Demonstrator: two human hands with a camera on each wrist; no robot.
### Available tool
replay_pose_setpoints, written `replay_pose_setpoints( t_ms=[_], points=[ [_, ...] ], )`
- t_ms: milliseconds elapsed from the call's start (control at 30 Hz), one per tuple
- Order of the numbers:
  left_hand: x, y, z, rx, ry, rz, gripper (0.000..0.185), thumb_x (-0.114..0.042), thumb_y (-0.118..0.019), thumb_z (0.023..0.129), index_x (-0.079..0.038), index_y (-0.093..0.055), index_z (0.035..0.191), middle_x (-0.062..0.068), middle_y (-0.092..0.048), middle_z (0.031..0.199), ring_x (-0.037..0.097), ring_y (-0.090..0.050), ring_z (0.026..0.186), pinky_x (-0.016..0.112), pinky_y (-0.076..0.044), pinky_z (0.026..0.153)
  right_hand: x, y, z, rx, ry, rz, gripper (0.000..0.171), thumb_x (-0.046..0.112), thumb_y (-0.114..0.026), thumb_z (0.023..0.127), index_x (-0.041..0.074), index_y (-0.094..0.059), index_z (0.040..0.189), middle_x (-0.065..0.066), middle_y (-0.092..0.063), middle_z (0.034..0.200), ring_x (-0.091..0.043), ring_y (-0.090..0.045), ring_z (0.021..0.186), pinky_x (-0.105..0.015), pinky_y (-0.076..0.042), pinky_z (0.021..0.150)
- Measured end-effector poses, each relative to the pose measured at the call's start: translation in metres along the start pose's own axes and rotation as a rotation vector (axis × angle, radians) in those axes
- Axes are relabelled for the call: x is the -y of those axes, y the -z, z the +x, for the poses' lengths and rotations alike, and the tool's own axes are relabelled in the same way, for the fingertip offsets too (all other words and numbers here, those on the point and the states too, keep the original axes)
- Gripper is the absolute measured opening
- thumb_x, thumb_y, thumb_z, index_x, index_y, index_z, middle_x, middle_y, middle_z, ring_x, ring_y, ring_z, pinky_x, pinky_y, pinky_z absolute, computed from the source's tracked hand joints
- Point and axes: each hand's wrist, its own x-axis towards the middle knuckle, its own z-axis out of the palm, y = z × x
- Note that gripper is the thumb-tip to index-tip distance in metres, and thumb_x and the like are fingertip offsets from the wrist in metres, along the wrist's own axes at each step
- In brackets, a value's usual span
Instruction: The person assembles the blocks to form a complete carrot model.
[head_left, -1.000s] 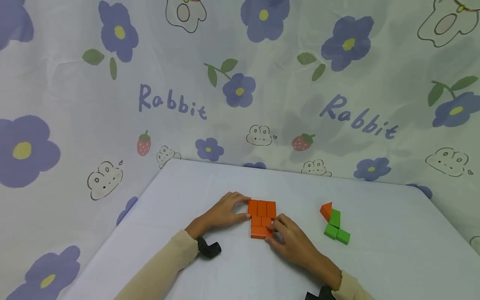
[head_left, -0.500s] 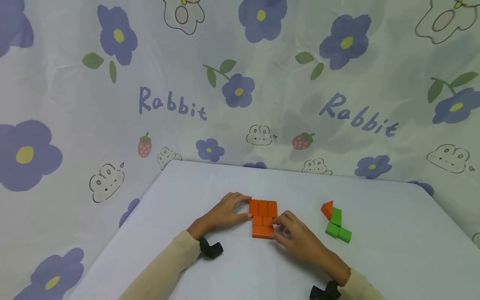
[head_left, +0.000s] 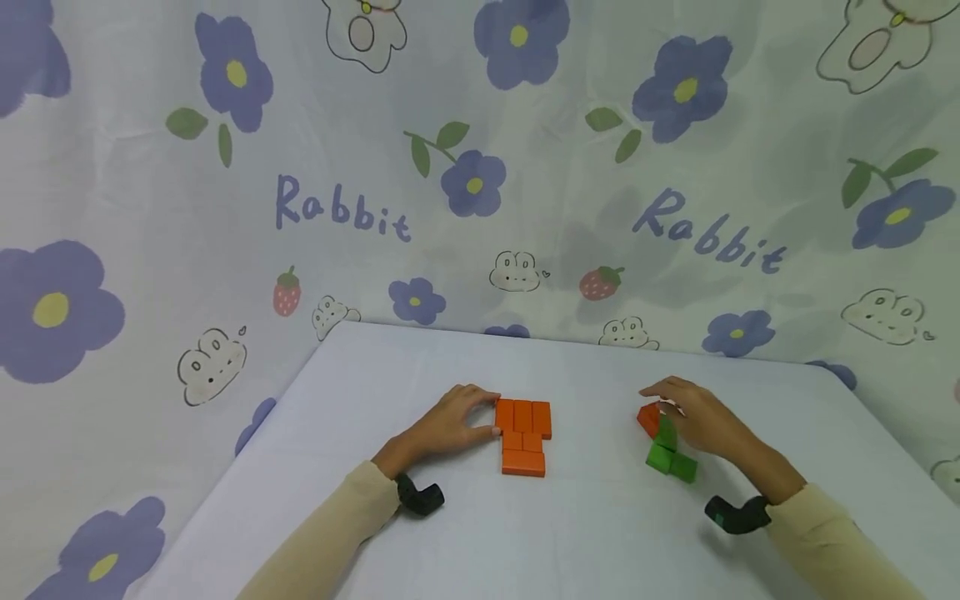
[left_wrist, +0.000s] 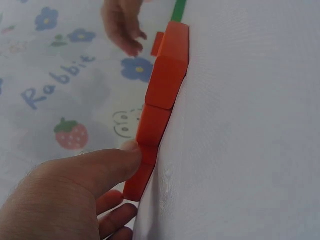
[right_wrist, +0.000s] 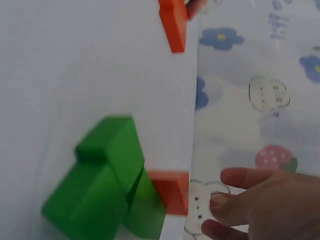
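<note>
Orange blocks [head_left: 522, 437] lie on the desk [head_left: 585, 521]; the left hand [head_left: 445, 421], grip wide, touches their nine-o'clock edge, where a nudge could split them. At three, the right hand [head_left: 701, 419], grip wide, empty, could, dipping, scatter green blocks [head_left: 660, 458] and an orange wedge [head_left: 647, 422]. Beyond, the backdrop [head_left: 555, 192] reads "Rabbit" towards eleven and one.

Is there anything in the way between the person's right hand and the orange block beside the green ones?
No, nothing visible. In the right wrist view, a bare gap separates the right hand from the orange block; the green blocks lie on its far side.
</note>
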Motion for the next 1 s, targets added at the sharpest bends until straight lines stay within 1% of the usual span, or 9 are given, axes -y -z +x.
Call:
replay_pose_setpoints(
  t_ms=[100, 200, 367, 500, 600, 733, 867, 933, 1000],
  points=[
    [0.003, -0.002, -0.002, -0.003, 0.004, -0.014, 0.061, -0.047, -0.069, 0.091, -0.019, -0.055, 0.142, 0.002, -0.058, 0.138, 0.023, -0.048, 0.128, 0.05, -0.041, 0.11, -0.021, 0.005, -0.001, 0.135, -0.001, -0.01, 0.043, -0.014, -0.065, 0.085, 0.002, -0.066, 0.126, -0.017, -0.067, 0.124, -0.041, -0.062, 0.116, -0.052, -0.053, 0.093],
    [0.006, -0.004, -0.003, -0.006, -0.004, -0.012, 0.061, -0.049, -0.069, 0.091, -0.018, -0.055, 0.142, 0.001, -0.058, 0.137, 0.022, -0.048, 0.127, 0.05, -0.041, 0.109, -0.034, 0.0, -0.001, 0.222, 0.007, -0.053, 0.046, -0.008, -0.066, 0.088, 0.006, -0.064, 0.132, -0.014, -0.068, 0.124, -0.041, -0.061, 0.118, -0.054, -0.052, 0.095],
    [0.008, -0.007, -0.004, 0.003, 0.007, 0.0, 0.062, -0.051, -0.067, 0.091, -0.022, -0.054, 0.143, -0.002, -0.057, 0.137, 0.02, -0.047, 0.128, 0.048, -0.041, 0.11, -0.038, -0.009, 0.004, 0.223, 0.009, -0.138, 0.046, 0.004, -0.07, 0.09, 0.015, -0.064, 0.134, -0.005, -0.069, 0.11, -0.031, -0.064, 0.106, -0.05, -0.057, 0.088],
    [0.007, -0.007, -0.004, 0.004, 0.02, 0.001, 0.062, -0.052, -0.067, 0.09, -0.024, -0.053, 0.144, -0.003, -0.056, 0.138, 0.019, -0.046, 0.13, 0.048, -0.04, 0.111, -0.033, -0.017, 0.012, 0.22, -0.001, -0.12, 0.045, 0.014, -0.073, 0.09, 0.015, -0.063, 0.134, 0.001, -0.067, 0.099, -0.017, -0.062, 0.092, -0.034, -0.059, 0.077],
    [0.006, -0.006, -0.004, 0.01, 0.022, 0.007, 0.062, -0.052, -0.067, 0.091, -0.024, -0.053, 0.144, -0.002, -0.056, 0.139, 0.019, -0.046, 0.131, 0.048, -0.04, 0.111, -0.027, -0.02, 0.017, 0.223, -0.045, -0.061, 0.037, 0.021, -0.072, 0.091, 0.011, -0.066, 0.126, 0.004, -0.064, 0.091, -0.009, -0.055, 0.081, -0.023, -0.051, 0.066],
    [0.005, -0.004, -0.003, 0.013, 0.022, 0.023, 0.061, -0.051, -0.066, 0.091, -0.024, -0.052, 0.145, -0.002, -0.055, 0.141, 0.019, -0.045, 0.132, 0.048, -0.04, 0.112, -0.018, -0.02, 0.025, 0.229, -0.123, -0.008, 0.017, 0.026, -0.07, 0.094, 0.009, -0.068, 0.098, 0.005, -0.061, 0.077, -0.009, -0.052, 0.068, -0.021, -0.045, 0.057],
    [0.003, -0.002, -0.003, 0.008, 0.025, 0.024, 0.061, -0.05, -0.067, 0.091, -0.024, -0.053, 0.144, -0.002, -0.056, 0.139, 0.018, -0.046, 0.131, 0.047, -0.04, 0.112, -0.009, -0.016, 0.029, 0.247, -0.182, 0.022, 0.032, 0.03, -0.064, 0.098, 0.013, -0.06, 0.071, 0.007, -0.047, 0.059, -0.009, -0.044, 0.056, -0.021, -0.036, 0.051],
    [0.002, -0.001, -0.002, 0.009, 0.024, 0.012, 0.06, -0.05, -0.067, 0.091, -0.023, -0.053, 0.143, -0.002, -0.056, 0.139, 0.018, -0.046, 0.131, 0.047, -0.04, 0.111, -0.006, -0.012, 0.029, 0.238, -0.18, 0.049, 0.033, 0.028, -0.062, 0.099, 0.012, -0.06, 0.07, 0.006, -0.043, 0.059, -0.009, -0.043, 0.055, -0.021, -0.035, 0.051],
    [0.001, 0.0, -0.002, 0.012, 0.024, 0.01, 0.061, -0.051, -0.067, 0.091, -0.023, -0.053, 0.143, -0.002, -0.056, 0.139, 0.018, -0.046, 0.131, 0.047, -0.04, 0.111, -0.005, -0.006, 0.028, 0.241, -0.125, 0.086, 0.022, 0.02, -0.061, 0.1, 0.01, -0.066, 0.08, 0.005, -0.052, 0.066, -0.009, -0.048, 0.062, -0.02, -0.041, 0.055]
  ],
)
